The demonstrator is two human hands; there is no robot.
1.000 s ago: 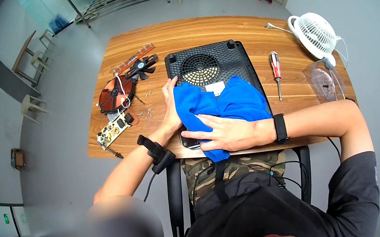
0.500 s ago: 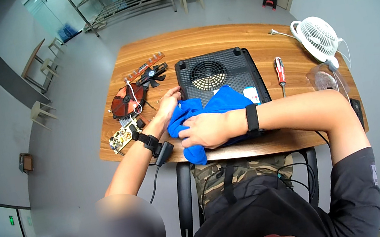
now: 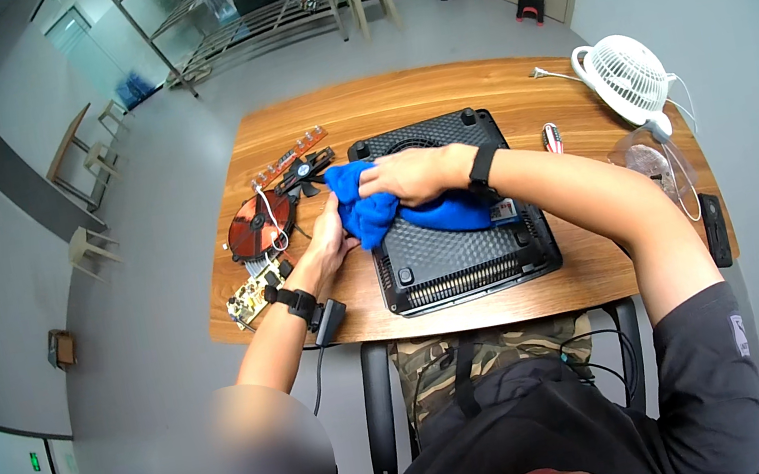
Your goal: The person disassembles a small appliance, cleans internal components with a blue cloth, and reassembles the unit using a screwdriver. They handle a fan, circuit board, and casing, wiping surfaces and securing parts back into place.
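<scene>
A black induction cooker housing lies on the wooden table in front of me, its vented underside facing up. My right hand is closed on a bunched blue cloth and presses it against the housing near the left edge. Part of the cloth trails across the underside and covers much of the round fan grille. At the housing's left side, my left hand grips the edge, its fingers close to the cloth. The exact contact of those fingertips is partly hidden.
Left of the housing lie a copper-coloured coil, a black fan, an LED strip board and a circuit board. On the right are a screwdriver, partly behind my arm, a white desk fan and a clear plastic bag.
My right hand has moved the blue cloth away from me, from the housing's near left corner to its far left side. The near vent slots now show. My left hand stays at the left edge.
</scene>
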